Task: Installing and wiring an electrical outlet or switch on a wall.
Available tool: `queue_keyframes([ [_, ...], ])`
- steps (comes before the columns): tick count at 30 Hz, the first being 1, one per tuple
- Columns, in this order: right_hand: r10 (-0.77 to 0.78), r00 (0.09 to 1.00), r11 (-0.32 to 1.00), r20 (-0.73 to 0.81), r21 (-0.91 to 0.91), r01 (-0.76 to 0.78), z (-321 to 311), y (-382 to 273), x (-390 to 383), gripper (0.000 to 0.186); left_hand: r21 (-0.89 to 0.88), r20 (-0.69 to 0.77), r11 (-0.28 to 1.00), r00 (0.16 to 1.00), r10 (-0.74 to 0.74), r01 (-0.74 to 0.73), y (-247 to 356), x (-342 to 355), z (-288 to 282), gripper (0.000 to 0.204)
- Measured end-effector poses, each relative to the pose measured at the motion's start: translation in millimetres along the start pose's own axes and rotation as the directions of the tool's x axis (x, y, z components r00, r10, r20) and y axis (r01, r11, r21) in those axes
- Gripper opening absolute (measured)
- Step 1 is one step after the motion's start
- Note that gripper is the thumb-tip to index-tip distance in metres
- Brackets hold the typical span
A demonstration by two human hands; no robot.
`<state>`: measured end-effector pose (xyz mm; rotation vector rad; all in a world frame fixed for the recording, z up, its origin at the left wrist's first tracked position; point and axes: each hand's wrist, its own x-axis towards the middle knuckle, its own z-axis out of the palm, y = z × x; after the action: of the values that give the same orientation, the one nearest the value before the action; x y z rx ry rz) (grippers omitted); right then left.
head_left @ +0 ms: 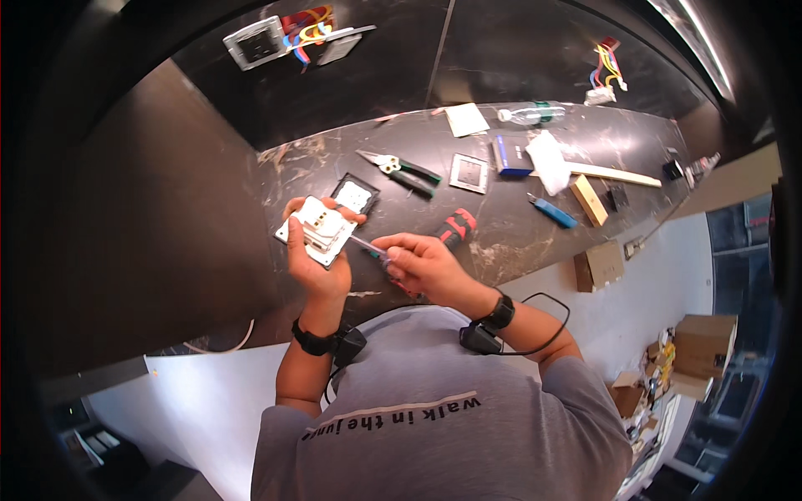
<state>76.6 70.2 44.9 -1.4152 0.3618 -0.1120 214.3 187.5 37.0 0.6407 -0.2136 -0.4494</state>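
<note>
A white socket module (pixel 322 230) is gripped in my left hand (pixel 313 267), its thumb along the near side. My right hand (pixel 422 267) grasps a slim screwdriver (pixel 366 243), its shaft reaching to the module's right edge. Just behind the module lies a black-framed plate with a white middle (pixel 355 197). A red and black tool (pixel 454 227) lies partly hidden behind my right hand. Farther back are green-handled pliers (pixel 415 179) and a square silver-framed plate (pixel 469 173).
The dark marble counter (pixel 518 242) holds a blue box (pixel 512 154), white bag (pixel 549 163), blue cutter (pixel 551 212), wooden strip (pixel 626 176) and bottle (pixel 535 114). Wired wall openings (pixel 606 71) are behind, with a hanging socket (pixel 255 42). Cardboard boxes (pixel 599 265) stand beyond the right edge.
</note>
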Motion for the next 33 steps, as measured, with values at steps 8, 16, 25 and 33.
queue_keyframes([
  [8, -0.253, 0.965, 0.856, -0.072, -0.482, 0.188, -61, -5, -22, 0.051, 0.256, 0.066, 0.825, 0.842, -0.535, 0.504, -20, 3, 5, 0.057],
  [16, -0.382, 0.923, 0.793, 0.044, -0.497, 0.352, -61, -20, -41, 0.073, 0.643, 0.382, 0.537, 0.379, -0.843, 0.546, -27, -17, 30, 0.076],
  [25, -0.185, 0.982, 0.925, 0.034, -0.331, 0.186, -76, -14, -58, 0.063, 0.59, 0.37, 0.36, 0.154, -0.916, 0.722, -1, -2, 14, 0.078],
  [33, -0.305, 0.828, 0.693, -0.47, -0.706, -0.146, -190, 43, -54, 0.059, 0.702, 0.279, -0.643, 0.949, -0.149, -0.307, 24, 13, -68, 0.092],
])
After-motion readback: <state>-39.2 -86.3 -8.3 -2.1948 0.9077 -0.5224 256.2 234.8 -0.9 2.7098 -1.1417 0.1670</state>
